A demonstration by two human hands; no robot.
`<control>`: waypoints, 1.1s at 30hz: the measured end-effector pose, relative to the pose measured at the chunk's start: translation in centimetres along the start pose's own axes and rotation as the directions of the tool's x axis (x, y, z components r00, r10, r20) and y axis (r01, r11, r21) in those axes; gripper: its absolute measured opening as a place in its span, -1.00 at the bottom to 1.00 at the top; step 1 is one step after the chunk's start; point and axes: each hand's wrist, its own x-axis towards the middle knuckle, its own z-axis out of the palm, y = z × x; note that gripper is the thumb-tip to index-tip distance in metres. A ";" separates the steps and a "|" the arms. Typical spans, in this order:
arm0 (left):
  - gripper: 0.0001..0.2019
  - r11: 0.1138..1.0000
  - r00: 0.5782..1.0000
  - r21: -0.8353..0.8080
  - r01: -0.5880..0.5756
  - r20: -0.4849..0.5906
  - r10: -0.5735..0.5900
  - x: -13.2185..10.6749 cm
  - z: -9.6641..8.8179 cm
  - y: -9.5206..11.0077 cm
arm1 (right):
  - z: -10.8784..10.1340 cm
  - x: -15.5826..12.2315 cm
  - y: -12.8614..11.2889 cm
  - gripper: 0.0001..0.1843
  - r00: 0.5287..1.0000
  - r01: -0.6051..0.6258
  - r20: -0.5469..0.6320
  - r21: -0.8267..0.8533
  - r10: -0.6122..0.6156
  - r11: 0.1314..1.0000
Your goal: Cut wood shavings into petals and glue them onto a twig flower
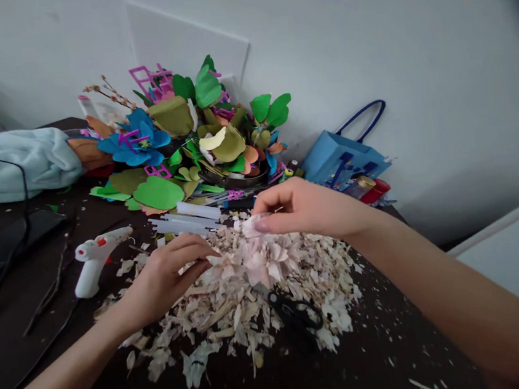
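A pale pinkish husk flower (261, 261) rests on a heap of dried husk scraps (253, 306) on the dark table (374, 362). My left hand (168, 275) is closed, pinching the flower's left edge. My right hand (298, 208) is closed too, its fingertips pinching a pale petal piece at the flower's top. Black scissors (295, 317) lie half buried in the scraps just in front of the flower.
A white glue gun (94, 258) lies at left, clear glue sticks (183, 220) behind my left hand. A pile of coloured foam flowers and leaves (188, 134) stands at the back by the wall. A blue bag (343, 155), a light blue cloth (19, 164) and black cables (14, 245) flank it.
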 end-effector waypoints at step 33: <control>-0.73 0.920 0.936 0.172 -0.353 0.082 0.343 -0.4 -0.3 1.5 | 2.5 1.8 2.7 -0.96 0.900 0.110 0.434 -0.136 -0.041 0.985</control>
